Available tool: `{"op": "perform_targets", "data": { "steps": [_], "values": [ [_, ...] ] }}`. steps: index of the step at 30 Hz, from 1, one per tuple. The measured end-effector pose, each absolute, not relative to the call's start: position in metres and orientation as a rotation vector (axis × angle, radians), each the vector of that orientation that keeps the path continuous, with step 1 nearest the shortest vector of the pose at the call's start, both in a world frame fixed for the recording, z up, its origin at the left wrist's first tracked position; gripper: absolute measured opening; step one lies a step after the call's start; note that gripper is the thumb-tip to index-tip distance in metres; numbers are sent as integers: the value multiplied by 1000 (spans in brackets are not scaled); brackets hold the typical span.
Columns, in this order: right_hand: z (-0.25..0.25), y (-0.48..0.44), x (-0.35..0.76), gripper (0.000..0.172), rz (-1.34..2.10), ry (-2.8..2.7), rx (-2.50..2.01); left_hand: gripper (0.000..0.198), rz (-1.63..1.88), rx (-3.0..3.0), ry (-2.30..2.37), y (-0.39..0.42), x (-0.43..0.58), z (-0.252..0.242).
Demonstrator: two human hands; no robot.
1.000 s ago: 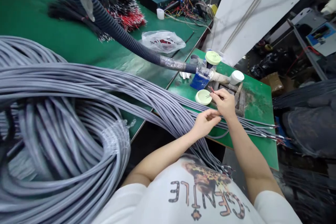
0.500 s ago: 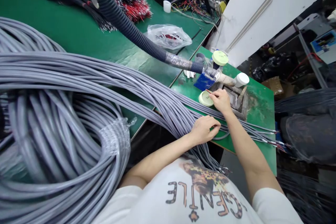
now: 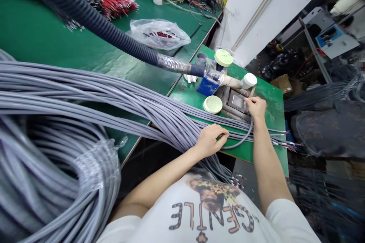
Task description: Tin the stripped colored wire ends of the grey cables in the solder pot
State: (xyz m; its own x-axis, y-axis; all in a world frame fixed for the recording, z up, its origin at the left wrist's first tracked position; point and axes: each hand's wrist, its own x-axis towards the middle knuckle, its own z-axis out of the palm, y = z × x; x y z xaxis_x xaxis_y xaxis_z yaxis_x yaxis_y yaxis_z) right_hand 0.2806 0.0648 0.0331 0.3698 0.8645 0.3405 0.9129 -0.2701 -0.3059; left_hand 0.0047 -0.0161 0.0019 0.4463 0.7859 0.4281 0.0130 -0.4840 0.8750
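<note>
Over the green surface point(image 3: 273, 102), in the head view, the right hand point(image 3: 257, 108) held the end of a grey cable point(image 3: 251, 127), its red and dark leads point(image 3: 245, 97) turned towards a dark square pot point(image 3: 231, 110) with a bright patch inside. Its grip was a narrow pinch, thumb against fingers just behind the leads; whether the tips touched the bright patch could not be told. The left hand point(image 3: 211, 139) lay at the grey bundle point(image 3: 168, 123), fingers loosely curled and the thumb apart, with nothing visible between them; how firmly it pressed could not be seen.

The bright patch was probably molten metal, so the likeliest trouble was a burn — the fingertips were near the pot, and a pinch that slid forward would have brought them nearer. The loop behind the hand looked springy enough to twist the leads aside, perhaps wetting them unevenly or scorching their insulation. If the bundle had shifted, it might have tugged the cable too. A careless sweep sideways could have knocked the white tub point(image 3: 249, 80) or the pale green dish point(image 3: 213, 104), both near the pot.
</note>
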Motion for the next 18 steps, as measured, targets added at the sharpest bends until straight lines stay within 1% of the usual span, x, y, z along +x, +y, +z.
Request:
{"op": "perform_targets", "data": {
  "steps": [7, 18],
  "values": [
    [19, 69, 282, 29, -158, -1523, -2299, 14, 1128, 1853, 684, -17, 5, 2],
    [11, 72, 283, 28, -141, -1545, -2338, 13, 1126, 1860, 685, -17, 5, 2]
  ]
}}
